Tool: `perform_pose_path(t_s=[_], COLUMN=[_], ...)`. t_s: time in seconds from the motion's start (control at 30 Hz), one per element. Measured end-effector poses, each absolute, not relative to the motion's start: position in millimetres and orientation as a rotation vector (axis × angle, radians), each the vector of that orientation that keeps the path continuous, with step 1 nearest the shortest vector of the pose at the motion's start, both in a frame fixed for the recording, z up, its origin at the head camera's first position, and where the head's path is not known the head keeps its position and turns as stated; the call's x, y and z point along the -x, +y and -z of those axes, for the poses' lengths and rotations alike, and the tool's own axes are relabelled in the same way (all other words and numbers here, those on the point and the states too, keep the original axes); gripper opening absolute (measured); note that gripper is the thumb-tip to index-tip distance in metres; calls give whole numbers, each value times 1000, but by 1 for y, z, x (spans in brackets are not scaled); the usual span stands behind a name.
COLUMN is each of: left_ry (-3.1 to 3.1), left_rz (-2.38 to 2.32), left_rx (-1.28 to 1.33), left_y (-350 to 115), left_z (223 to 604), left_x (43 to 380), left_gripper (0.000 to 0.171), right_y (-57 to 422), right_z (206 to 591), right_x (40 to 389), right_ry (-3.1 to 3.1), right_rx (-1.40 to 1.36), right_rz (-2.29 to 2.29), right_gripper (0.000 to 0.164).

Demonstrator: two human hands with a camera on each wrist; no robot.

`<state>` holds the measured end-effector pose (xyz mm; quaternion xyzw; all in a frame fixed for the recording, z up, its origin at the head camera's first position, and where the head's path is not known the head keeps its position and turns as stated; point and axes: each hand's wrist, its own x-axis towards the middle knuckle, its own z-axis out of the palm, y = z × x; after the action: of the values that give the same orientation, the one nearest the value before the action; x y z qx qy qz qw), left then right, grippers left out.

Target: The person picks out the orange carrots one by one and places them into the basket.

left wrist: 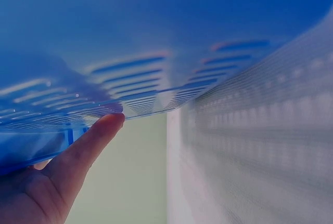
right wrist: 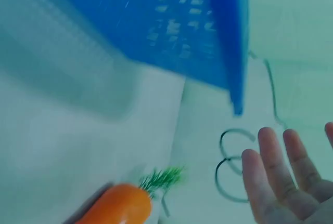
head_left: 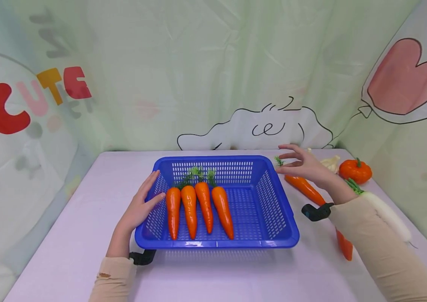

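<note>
My left hand [head_left: 141,205] rests at the left rim of a blue plastic basket [head_left: 217,244], fingers fairly straight along it and thumb over the inner side. In the left wrist view, a straight digit [left wrist: 91,143] reaches up to the slotted basket wall. Several orange carrots [head_left: 204,207] lie side by side in the basket's left half, leafy tops toward the back. Beyond the right rim, my right hand [head_left: 304,165] hovers with fingers spread around the green top of another carrot [head_left: 304,189]. In the right wrist view, those fingers are apart from the carrot [right wrist: 117,206].
Right of the basket, a small pumpkin [head_left: 355,170] and a garlic bulb [head_left: 330,162] sit at the back. A white radish [head_left: 386,214] lies partly behind my right forearm. Below that arm shows an orange tapered end [head_left: 344,245]. A printed curtain [head_left: 213,75] hangs behind the table.
</note>
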<state>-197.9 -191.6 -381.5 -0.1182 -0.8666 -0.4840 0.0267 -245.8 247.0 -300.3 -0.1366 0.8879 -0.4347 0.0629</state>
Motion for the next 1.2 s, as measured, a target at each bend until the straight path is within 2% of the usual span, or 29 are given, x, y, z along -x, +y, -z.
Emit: perform_pose_path(t_s=[0.43,0.83,1.03,1.2], left_ry=[-2694,-2696,-2695,-2695], left_rz=[1503,1534,1518,1503], left_rx=[338,323,339,342], left_y=[-191,-176,-176,-184], left_z=[379,343,346,365], left_x=[195,173,177,191], left_gripper=[65,63,63,64], right_y=[284,305,311,317], right_z=[320,339,344,350], right_x=[266,278,279,281], right_ry=[2655,2670,2680,2665], right_rx=[455,371,341,309], right_rz=[1199,1116,1086,1046], right_gripper=[76,76,74,75])
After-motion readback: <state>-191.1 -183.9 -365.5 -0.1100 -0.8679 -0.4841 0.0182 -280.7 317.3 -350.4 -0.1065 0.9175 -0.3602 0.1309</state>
